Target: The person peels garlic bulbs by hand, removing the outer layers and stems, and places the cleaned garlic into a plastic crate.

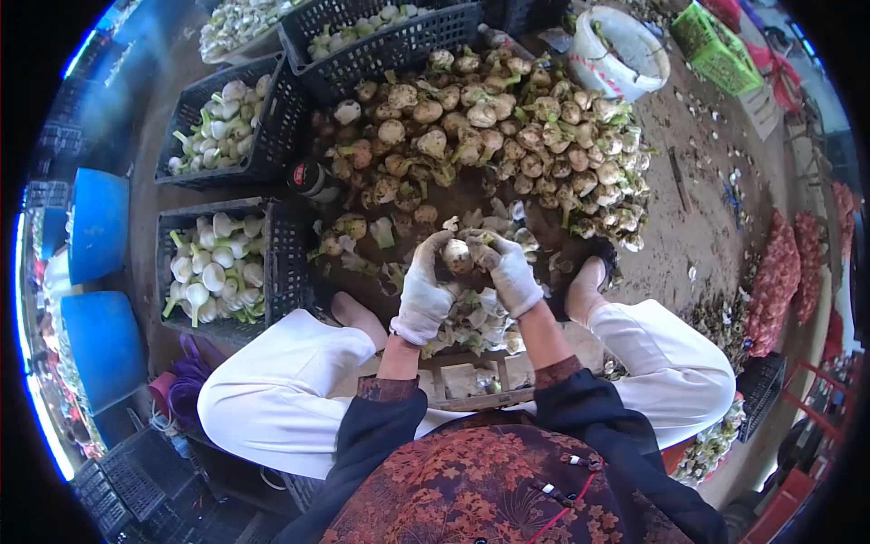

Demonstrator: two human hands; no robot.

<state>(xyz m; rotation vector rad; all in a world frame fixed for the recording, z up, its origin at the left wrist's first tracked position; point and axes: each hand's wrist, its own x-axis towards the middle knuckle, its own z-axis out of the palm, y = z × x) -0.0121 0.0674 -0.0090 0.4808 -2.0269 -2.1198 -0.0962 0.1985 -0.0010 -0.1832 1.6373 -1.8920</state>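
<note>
Between my two gloved hands is a garlic bulb (pixel 459 257), whitish with brown soil marks. My left hand (pixel 424 288) is closed around its left side. On the other side, the fingers of my right hand (pixel 509 272) are curled against the bulb near its top; whether they also hold a small tool is hidden. White peeled skins and leaf scraps (pixel 471 322) lie beneath my hands. Just beyond them spreads a large heap of soil-covered garlic bulbs (pixel 480 113) with short green stems.
Black crates of cleaned white garlic stand at left, one near (pixel 272 263) and one farther back (pixel 272 118). A dark bottle (pixel 311 179) is beside them. Beyond the heap are a white bucket (pixel 625 59) and a green crate (pixel 716 50). Red net sacks (pixel 773 286) lie at right.
</note>
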